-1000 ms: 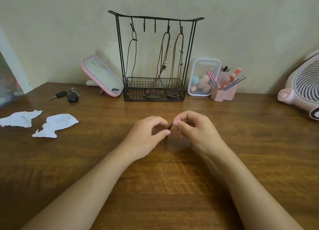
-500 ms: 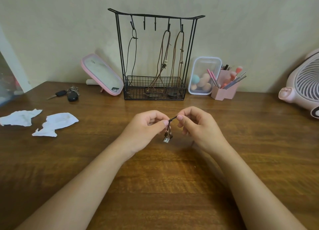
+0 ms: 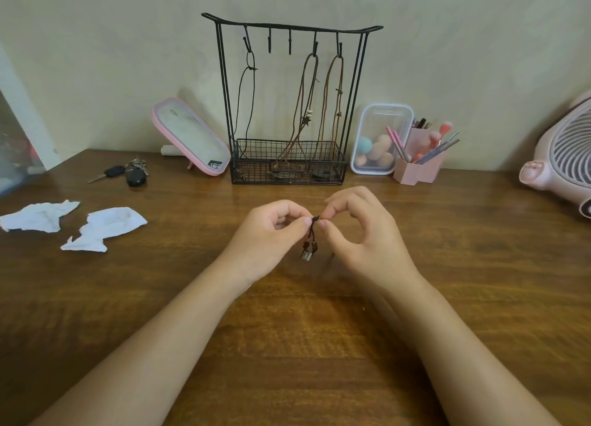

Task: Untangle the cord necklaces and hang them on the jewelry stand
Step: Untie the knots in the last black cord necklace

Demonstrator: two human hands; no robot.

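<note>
A short dark cord piece with beads and a small metal charm [image 3: 309,241] hangs between my two hands, just above the wooden table. My left hand [image 3: 270,234] pinches its top from the left, and my right hand [image 3: 358,230] pinches it from the right, fingertips almost touching. Behind them stands the black wire jewelry stand [image 3: 358,83] with a basket base. A thin black cord necklace [image 3: 248,106] hangs on its left hook. Two brown cord necklaces [image 3: 307,106] hang on the right hooks, their ends lying in the basket.
Two crumpled white papers [image 3: 105,227] lie at the left. Car keys [image 3: 128,173] and a pink tilted mirror [image 3: 188,138] sit left of the stand. A clear box of sponges [image 3: 380,138], a pink brush holder [image 3: 419,166] and a pink fan [image 3: 563,157] are at the right.
My hands rose slightly from the table and the beaded cord piece, hidden between my fingers a second ago, now dangles in view. The right fingers have spread a little.
</note>
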